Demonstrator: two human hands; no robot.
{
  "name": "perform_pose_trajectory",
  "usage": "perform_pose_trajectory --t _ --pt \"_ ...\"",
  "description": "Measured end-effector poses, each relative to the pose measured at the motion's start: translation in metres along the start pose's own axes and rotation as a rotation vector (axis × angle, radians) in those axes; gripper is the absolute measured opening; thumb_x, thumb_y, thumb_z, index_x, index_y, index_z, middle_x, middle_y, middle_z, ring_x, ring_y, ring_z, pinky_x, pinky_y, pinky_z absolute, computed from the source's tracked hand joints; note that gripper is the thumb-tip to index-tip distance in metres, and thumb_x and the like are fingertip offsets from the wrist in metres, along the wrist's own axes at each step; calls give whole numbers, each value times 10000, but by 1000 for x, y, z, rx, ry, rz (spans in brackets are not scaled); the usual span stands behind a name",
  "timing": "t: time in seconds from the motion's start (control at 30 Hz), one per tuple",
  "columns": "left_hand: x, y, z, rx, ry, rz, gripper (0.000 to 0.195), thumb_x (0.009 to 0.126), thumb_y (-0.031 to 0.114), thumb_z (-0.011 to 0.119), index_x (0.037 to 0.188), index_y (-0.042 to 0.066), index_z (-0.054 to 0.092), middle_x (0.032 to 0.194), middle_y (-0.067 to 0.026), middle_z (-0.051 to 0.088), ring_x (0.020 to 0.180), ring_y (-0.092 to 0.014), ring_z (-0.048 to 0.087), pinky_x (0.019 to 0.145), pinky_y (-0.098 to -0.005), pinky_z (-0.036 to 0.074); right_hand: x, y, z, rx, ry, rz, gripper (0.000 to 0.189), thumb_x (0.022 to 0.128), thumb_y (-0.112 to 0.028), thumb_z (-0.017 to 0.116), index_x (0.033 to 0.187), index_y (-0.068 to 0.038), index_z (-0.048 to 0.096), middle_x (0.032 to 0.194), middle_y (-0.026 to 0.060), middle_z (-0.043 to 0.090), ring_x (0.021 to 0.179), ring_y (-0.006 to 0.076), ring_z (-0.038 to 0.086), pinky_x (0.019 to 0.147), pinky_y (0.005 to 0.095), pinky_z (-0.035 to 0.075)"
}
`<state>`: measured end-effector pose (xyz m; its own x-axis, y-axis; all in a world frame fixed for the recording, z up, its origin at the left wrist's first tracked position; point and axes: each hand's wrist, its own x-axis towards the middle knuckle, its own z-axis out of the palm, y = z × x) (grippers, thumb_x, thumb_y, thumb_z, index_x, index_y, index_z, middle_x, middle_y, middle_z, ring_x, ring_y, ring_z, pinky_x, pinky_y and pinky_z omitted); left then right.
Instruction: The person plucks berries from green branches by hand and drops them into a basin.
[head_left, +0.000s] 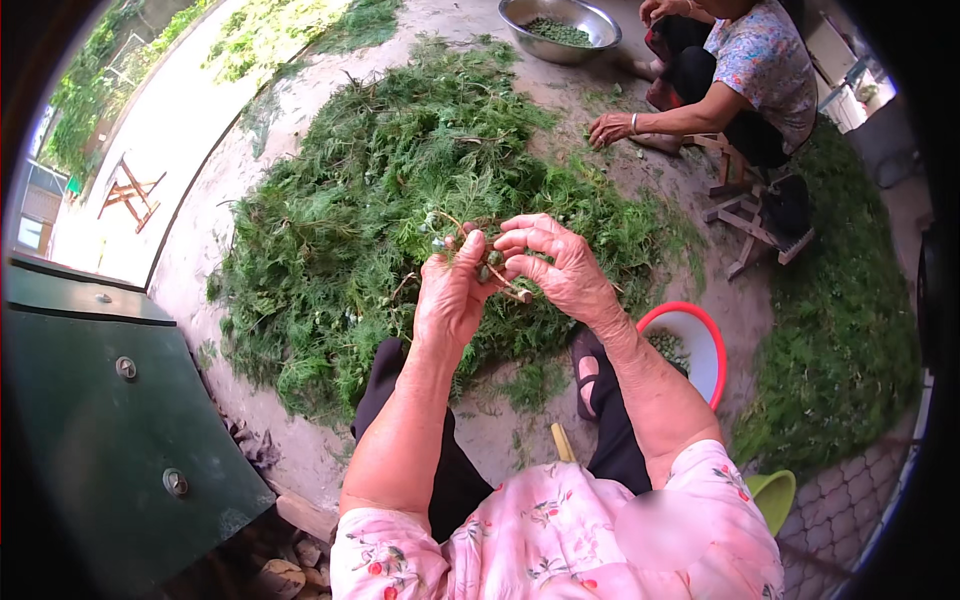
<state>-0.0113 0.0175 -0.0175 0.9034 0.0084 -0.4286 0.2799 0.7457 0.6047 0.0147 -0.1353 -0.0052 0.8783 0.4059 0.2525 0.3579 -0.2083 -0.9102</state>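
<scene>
My left hand (452, 289) grips a brown-stemmed evergreen twig (504, 282) bearing round green cones, with its thumb on top. From the right, my right hand (553, 264) touches the same twig with bent fingertips; whether anything is pinched between them cannot be told. Both hands are close together above a large pile of cut green conifer sprigs (337, 225). Beside my right forearm is a white basin with a red rim (718, 352), partly hidden by the arm, holding small green cones (666, 346).
A steel bowl of green cones (585, 45) stands at the top. Another person (757, 82) sits at upper right, one hand low by the pile, near wooden folding stools (757, 225). More greenery (832, 322) lies at right. A green metal cabinet (112, 442) is at left, a lime-green container (774, 499) at lower right.
</scene>
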Motion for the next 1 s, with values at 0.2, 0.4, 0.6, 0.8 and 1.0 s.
perform_pose_trajectory --t 0.2,0.4,0.6,0.8,1.0 --pt "8 -8 3 83 17 12 157 873 136 569 1006 66 524 886 -42 576 757 -143 592 571 -284 526 0 8 5 -207 43 -92 263 708 -98 659 966 -55 632 975 117 577 934 275 545 838 358 430" --pt "0 2 14 20 26 -66 285 877 166 562 1108 11 501 837 -55 583 717 -153 591 591 -292 524 0 8 -2 -170 123 -67 207 682 -92 678 882 -48 650 911 97 582 889 251 548 810 341 432" --pt "0 4 11 163 -50 -72 223 845 44 541 1063 -2 527 847 -82 602 677 -172 618 604 -313 540 -1 3 -2 -138 81 16 180 720 -51 647 898 -32 630 917 73 571 869 179 563 774 296 456" --pt "0 -1 8 189 -78 -11 239 821 10 575 1054 -4 526 839 -48 590 677 -149 595 597 -289 519 -5 7 2 426 0 414 117 802 -80 602 896 -11 612 836 19 587 796 121 566 712 275 471" --pt "-1 -4 12 132 -55 24 220 827 15 571 1040 2 519 796 -62 593 665 -157 599 596 -286 527 1 22 -1 949 192 463 151 845 -71 543 984 -15 553 875 45 584 820 133 563 706 275 476"
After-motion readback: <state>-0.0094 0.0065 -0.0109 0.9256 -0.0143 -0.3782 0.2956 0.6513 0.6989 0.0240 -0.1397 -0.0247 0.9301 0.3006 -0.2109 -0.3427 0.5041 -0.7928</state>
